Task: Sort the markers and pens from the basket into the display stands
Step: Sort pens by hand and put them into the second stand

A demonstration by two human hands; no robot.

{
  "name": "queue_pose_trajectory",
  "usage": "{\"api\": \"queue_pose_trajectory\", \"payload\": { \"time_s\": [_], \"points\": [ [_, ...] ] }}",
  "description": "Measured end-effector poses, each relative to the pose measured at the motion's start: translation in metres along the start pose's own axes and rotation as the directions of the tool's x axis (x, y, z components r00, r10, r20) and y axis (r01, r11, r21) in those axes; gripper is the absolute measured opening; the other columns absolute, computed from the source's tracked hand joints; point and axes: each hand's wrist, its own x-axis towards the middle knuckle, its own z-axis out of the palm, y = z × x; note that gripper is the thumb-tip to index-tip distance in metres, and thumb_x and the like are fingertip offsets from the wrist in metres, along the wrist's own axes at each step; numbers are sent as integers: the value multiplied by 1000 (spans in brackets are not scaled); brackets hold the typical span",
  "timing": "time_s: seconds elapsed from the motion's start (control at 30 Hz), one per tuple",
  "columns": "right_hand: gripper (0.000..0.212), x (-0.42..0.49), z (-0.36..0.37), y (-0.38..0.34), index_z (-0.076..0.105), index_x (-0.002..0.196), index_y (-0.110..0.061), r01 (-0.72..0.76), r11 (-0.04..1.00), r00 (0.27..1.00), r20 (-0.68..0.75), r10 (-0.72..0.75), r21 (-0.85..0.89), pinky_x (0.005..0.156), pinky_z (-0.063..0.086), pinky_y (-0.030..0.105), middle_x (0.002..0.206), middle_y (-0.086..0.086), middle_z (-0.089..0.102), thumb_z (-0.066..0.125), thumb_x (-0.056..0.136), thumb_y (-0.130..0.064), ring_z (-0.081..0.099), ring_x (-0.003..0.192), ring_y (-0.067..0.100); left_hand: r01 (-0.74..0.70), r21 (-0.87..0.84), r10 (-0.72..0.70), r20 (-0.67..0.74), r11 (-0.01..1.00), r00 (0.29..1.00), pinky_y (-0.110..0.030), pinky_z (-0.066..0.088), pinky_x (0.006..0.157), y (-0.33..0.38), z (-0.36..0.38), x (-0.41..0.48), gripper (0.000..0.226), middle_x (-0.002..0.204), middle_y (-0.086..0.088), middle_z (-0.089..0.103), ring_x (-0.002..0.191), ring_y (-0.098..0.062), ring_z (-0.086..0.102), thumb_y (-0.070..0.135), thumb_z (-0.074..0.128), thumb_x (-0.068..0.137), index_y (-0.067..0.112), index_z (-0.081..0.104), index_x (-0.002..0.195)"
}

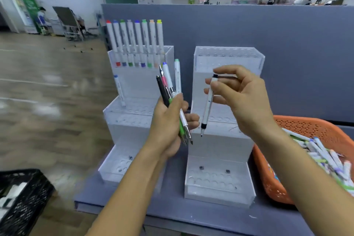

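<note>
Between the two hands, a white pen (207, 105) with a black cap hangs tip down, pinched near its top by the thumb and curled fingers of the right hand (243, 99), which is raised in front of the right stand (220, 159). Just left of it, the left hand (168, 120) grips a fanned bundle (172, 94) of pens and markers in its closed fingers. A black pen, a pink one and two white markers with blue and green caps rise above the fist, while a green barrel and metal tips poke out below. Behind the left hand is the left stand (132, 119), its top tier holding a row of markers (136, 44), white-bodied with caps in red, blue, green, peach and yellow. One more marker (119, 90) stands alone on the tier below, left of the bundle. Both stands are white and stepped, with rows of round holes in each tier. Right of the right forearm, an orange basket (306, 126) holds a heap of markers (325, 155). Stands and basket rest on a grey table (172, 207) under both forearms, with a grey partition (268, 34) beyond the hands. Left of the left forearm, off the table, is a black crate (23, 197), with wooden floor (47, 82) beyond it.
</note>
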Motion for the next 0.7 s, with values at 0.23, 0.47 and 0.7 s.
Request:
{"api": "queue_pose_trajectory", "payload": {
  "time_s": [0.23,0.47,0.7],
  "points": [
    [18,34,81,20,67,91,-18,163,985,986,-36,-165,-48,73,59,37,87,3,70,67,83,-1,69,85,23,-46,-40,43,-61,998,997,-14,20,37,27,-86,12,6,69,6,44,42,-3,23,15,43,100,16,48,99],
    [15,59,142,36,64,95,-15,298,937,946,-77,-315,-181,75,58,37,86,-10,67,67,84,-6,68,83,11,-7,-91,-6,-140,996,990,-13,17,34,38,-136,17,15,62,7,44,40,-2,20,26,45,100,17,46,87],
    [10,78,174,47,64,93,-8,323,907,935,-57,-350,-271,70,51,12,80,-14,63,68,84,-6,63,76,-2,8,-58,-19,-185,998,982,-14,17,34,42,-157,27,10,61,6,44,40,-3,20,24,47,99,16,46,93]
  ]
}}
